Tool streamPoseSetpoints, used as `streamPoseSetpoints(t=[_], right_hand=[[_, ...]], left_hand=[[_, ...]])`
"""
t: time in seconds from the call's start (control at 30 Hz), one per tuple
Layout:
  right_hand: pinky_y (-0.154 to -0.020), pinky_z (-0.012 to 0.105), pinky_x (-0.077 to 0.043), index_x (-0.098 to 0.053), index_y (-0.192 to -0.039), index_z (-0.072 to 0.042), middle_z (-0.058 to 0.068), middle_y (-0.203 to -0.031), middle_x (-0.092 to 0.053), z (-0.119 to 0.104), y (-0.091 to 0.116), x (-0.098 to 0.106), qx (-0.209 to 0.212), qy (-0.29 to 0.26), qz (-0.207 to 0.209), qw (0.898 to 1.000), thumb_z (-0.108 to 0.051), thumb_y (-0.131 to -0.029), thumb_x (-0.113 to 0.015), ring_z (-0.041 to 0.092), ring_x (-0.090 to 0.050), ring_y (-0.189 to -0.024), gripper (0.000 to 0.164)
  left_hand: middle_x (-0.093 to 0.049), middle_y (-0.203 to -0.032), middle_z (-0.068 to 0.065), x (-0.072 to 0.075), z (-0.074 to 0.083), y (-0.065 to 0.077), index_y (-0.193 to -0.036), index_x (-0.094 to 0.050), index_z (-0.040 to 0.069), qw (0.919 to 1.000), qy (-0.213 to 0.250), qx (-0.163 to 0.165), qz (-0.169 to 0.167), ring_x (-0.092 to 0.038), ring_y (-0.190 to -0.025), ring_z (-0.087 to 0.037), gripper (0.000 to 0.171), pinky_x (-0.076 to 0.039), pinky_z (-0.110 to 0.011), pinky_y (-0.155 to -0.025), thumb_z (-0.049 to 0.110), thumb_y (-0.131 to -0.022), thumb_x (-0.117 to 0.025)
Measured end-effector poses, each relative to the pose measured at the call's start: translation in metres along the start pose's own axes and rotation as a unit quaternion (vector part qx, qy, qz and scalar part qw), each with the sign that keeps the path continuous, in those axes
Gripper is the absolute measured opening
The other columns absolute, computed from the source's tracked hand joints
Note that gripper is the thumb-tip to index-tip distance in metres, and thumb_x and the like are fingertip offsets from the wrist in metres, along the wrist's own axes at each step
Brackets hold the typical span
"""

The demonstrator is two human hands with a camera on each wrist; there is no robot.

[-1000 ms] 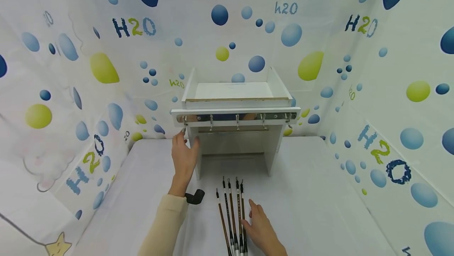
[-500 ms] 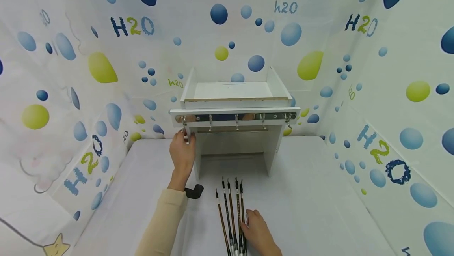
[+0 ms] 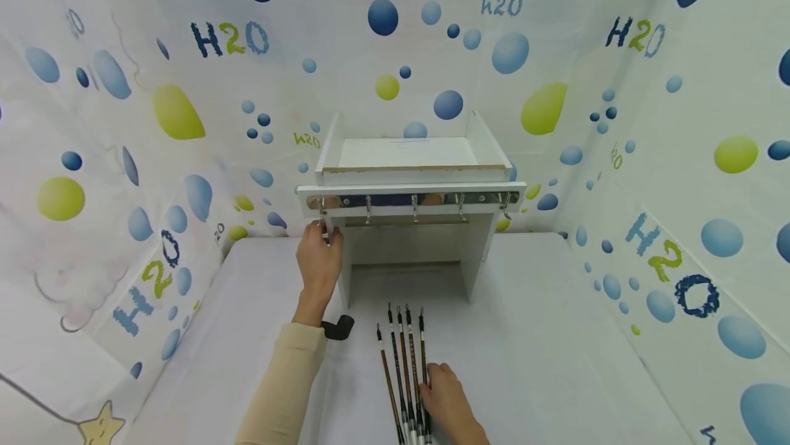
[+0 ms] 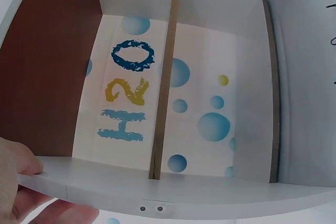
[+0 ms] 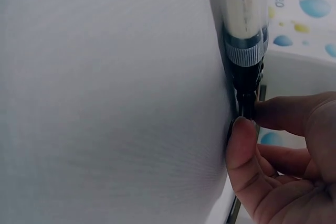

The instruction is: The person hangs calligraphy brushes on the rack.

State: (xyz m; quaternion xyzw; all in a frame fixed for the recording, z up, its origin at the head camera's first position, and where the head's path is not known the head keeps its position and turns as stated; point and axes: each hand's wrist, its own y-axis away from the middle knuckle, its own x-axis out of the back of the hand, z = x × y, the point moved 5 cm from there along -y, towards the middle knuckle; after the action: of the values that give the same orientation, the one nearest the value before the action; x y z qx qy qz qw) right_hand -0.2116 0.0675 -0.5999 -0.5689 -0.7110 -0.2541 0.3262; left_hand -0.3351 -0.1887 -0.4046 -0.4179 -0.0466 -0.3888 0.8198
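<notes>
In the head view, my left hand (image 3: 319, 260) is at the upper left side of a white wooden shelf (image 3: 407, 175), just below its leftmost hook. The left wrist view shows that thumb (image 4: 23, 160) inside the side panel and the fingers outside, so it grips the panel's edge. My right hand (image 3: 452, 400) pinches the rightmost of several calligraphy brushes (image 3: 423, 356) lying side by side on the white cloth. Up close in the right wrist view, thumb and finger meet on the dark handle below the ferrule (image 5: 245, 53); pale bristles sit above it.
A metal rail (image 3: 395, 199) with several hooks runs along the shelf's front. Above it is a white open-topped tray (image 3: 407, 152). Curtains with blue and green dots (image 3: 382, 16) surround the white-covered table (image 3: 543, 335) at the back and sides.
My left hand has closed from spread fingers onto the panel edge. My right hand's extended finger has drawn in to the rightmost brush. The brush beside it has shifted slightly left.
</notes>
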Motion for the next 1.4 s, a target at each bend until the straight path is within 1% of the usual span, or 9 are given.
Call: streamPoseSetpoints(t=[0.13, 0.33, 0.4, 0.57, 0.77, 0.9, 1.1, 1.27, 1.4], right_hand=[[-0.058, 0.034, -0.049, -0.064, -0.105, 0.011, 0.011, -0.084, -0.060, -0.002, -0.001, -0.002, -0.008, 0.000, 0.006, 1.000, -0.007, -0.086, -0.069, 0.018, -0.057, -0.071, 0.027], [-0.063, 0.042, -0.054, -0.065, -0.104, 0.012, 0.017, -0.087, -0.065, -0.004, -0.001, -0.003, -0.006, 0.019, 0.019, 1.000, -0.006, -0.084, -0.070, 0.030, -0.064, -0.076, 0.027], [-0.061, 0.041, -0.054, -0.065, -0.102, 0.011, 0.016, -0.085, -0.065, -0.004, -0.001, -0.001, -0.002, 0.029, 0.026, 0.999, -0.005, -0.083, -0.071, 0.029, -0.064, -0.074, 0.025], [-0.055, 0.034, -0.050, -0.067, -0.098, 0.011, 0.014, -0.080, -0.065, -0.004, -0.002, 0.003, 0.005, 0.032, 0.043, 0.999, -0.004, -0.082, -0.070, 0.018, -0.059, -0.065, 0.023], [-0.053, 0.031, -0.049, -0.066, -0.103, 0.013, 0.015, -0.083, -0.065, -0.002, 0.000, 0.009, -0.012, 0.023, 0.057, 0.998, -0.004, -0.079, -0.068, 0.014, -0.056, -0.063, 0.029], [-0.050, 0.025, -0.043, -0.066, -0.108, 0.013, 0.011, -0.082, -0.062, -0.006, 0.003, 0.020, -0.022, 0.018, 0.074, 0.997, -0.004, -0.079, -0.068, 0.009, -0.050, -0.060, 0.034], [-0.052, 0.023, -0.040, -0.065, -0.111, 0.010, 0.004, -0.081, -0.056, -0.019, 0.004, 0.045, -0.026, 0.015, 0.114, 0.993, -0.004, -0.080, -0.068, 0.008, -0.047, -0.063, 0.034], [-0.053, 0.022, -0.041, -0.062, -0.112, 0.006, 0.003, -0.082, -0.060, -0.029, 0.006, 0.066, -0.010, 0.013, 0.148, 0.989, -0.003, -0.082, -0.068, 0.008, -0.049, -0.065, 0.033], [-0.048, 0.020, -0.040, -0.061, -0.115, 0.005, 0.002, -0.080, -0.064, -0.035, 0.008, 0.082, 0.003, 0.010, 0.170, 0.985, -0.004, -0.084, -0.067, 0.003, -0.048, -0.058, 0.034]], left_hand=[[-0.068, -0.100, -0.027, 0.001, 0.000, 0.000, -0.106, -0.064, -0.011, 1.0000, -0.005, -0.001, -0.001, -0.071, -0.080, -0.042, 0.025, -0.057, -0.054, -0.071, 0.009, -0.091, -0.064], [-0.067, -0.097, -0.028, 0.000, -0.001, -0.001, -0.105, -0.063, -0.011, 0.9999, -0.003, -0.010, 0.004, -0.072, -0.078, -0.043, 0.025, -0.057, -0.054, -0.070, 0.008, -0.090, -0.065], [-0.068, -0.096, -0.028, -0.001, -0.001, -0.002, -0.104, -0.063, -0.011, 0.9999, -0.003, -0.014, 0.004, -0.072, -0.077, -0.043, 0.025, -0.057, -0.054, -0.070, 0.009, -0.090, -0.065], [-0.068, -0.094, -0.029, -0.002, -0.001, -0.005, -0.102, -0.062, -0.011, 0.9998, -0.001, -0.020, 0.003, -0.072, -0.076, -0.043, 0.024, -0.058, -0.055, -0.070, 0.009, -0.089, -0.066], [-0.068, -0.093, -0.029, -0.001, -0.001, -0.005, -0.101, -0.062, -0.011, 0.9998, 0.002, -0.020, 0.004, -0.072, -0.075, -0.043, 0.024, -0.058, -0.055, -0.070, 0.008, -0.088, -0.066], [-0.068, -0.093, -0.029, 0.001, 0.000, -0.004, -0.101, -0.062, -0.012, 0.9998, 0.003, -0.019, 0.004, -0.072, -0.075, -0.044, 0.024, -0.057, -0.055, -0.069, 0.008, -0.088, -0.065], [-0.068, -0.094, -0.029, 0.001, -0.001, -0.004, -0.103, -0.062, -0.011, 0.9999, -0.004, -0.011, -0.004, -0.072, -0.077, -0.044, 0.025, -0.057, -0.055, -0.071, 0.009, -0.090, -0.065], [-0.068, -0.096, -0.029, 0.000, -0.002, -0.004, -0.104, -0.062, -0.011, 0.9999, -0.002, -0.008, -0.009, -0.072, -0.078, -0.044, 0.025, -0.057, -0.055, -0.071, 0.010, -0.090, -0.065], [-0.068, -0.096, -0.029, -0.001, -0.002, -0.004, -0.105, -0.062, -0.011, 0.9999, -0.002, -0.007, -0.010, -0.072, -0.078, -0.044, 0.025, -0.057, -0.055, -0.071, 0.010, -0.090, -0.065]])
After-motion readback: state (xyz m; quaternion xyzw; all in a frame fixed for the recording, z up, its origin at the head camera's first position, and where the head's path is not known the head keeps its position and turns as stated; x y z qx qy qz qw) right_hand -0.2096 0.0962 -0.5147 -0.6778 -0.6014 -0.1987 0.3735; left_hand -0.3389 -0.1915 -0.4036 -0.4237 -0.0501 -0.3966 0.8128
